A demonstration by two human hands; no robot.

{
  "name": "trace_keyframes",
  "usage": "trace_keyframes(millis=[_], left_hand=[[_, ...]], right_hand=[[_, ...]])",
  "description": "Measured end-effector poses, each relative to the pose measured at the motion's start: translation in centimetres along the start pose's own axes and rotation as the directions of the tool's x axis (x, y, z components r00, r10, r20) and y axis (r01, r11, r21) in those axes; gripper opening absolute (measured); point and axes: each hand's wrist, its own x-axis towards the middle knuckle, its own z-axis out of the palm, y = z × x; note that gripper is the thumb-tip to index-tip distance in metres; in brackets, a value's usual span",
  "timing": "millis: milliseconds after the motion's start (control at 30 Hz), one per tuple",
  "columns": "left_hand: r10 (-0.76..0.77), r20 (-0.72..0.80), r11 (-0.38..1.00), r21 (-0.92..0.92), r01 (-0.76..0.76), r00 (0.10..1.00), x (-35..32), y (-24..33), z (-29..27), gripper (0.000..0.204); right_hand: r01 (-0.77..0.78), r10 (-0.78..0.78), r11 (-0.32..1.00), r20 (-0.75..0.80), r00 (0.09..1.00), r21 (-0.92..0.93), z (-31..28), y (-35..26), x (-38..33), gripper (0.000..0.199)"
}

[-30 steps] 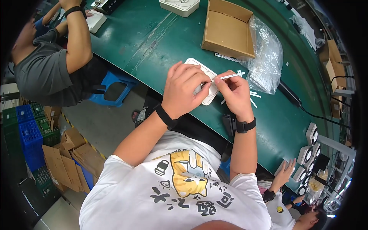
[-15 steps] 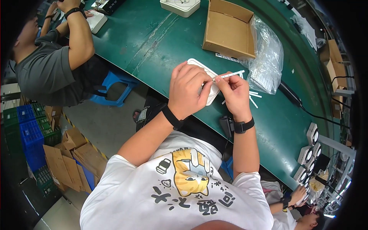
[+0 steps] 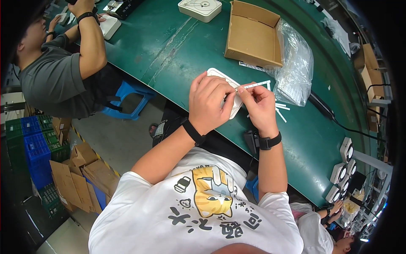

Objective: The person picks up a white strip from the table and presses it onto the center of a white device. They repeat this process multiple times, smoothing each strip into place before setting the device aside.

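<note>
A narrow white label strip (image 3: 257,84) is pinched between thumb and forefinger of my right hand (image 3: 261,108), its free end sticking out to the right. My left hand (image 3: 209,100) brings its thumb and forefinger together right at the strip's near end; what lies between those fingertips is too small to make out. Beneath both hands lies a white rounded device housing (image 3: 217,73) on the green table, largely covered by my left hand. Several loose white strips (image 3: 281,109) lie just right of my right hand.
An open cardboard box (image 3: 253,38) and a clear plastic bag (image 3: 294,67) lie beyond my hands. A black handheld tool (image 3: 321,105) with a cable is at right. Another white device (image 3: 200,9) stands far off. Co-workers sit at left and lower right, near several white-and-black round devices (image 3: 338,171).
My hands stay together over the housing with almost no movement. The view has shifted slightly. At lower right, a co-worker's arms have moved.
</note>
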Motion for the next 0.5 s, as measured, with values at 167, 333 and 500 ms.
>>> trace_keyframes(millis=[167, 333, 500], left_hand=[[-0.017, 0.16, 0.999, -0.03, 0.022, 0.987, 0.4, -0.4, -1.6, 0.028], [-0.037, 0.336, 0.986, -0.139, 0.089, 0.941, 2.3, -0.6, -6.4, 0.06], [-0.047, 0.453, 0.985, 0.17, -0.034, 0.89, 0.1, -0.1, -6.3, 0.083]], right_hand=[[-0.004, 0.006, 0.999, 0.024, 1.0, -0.052, 0.0, -1.2, -0.2, 0.009], [0.093, -0.085, 0.976, 0.048, 0.995, -0.199, 0.4, -2.6, -0.5, 0.015], [0.155, -0.14, 0.966, 0.084, 0.987, -0.206, 1.7, -1.8, -0.9, 0.019]])
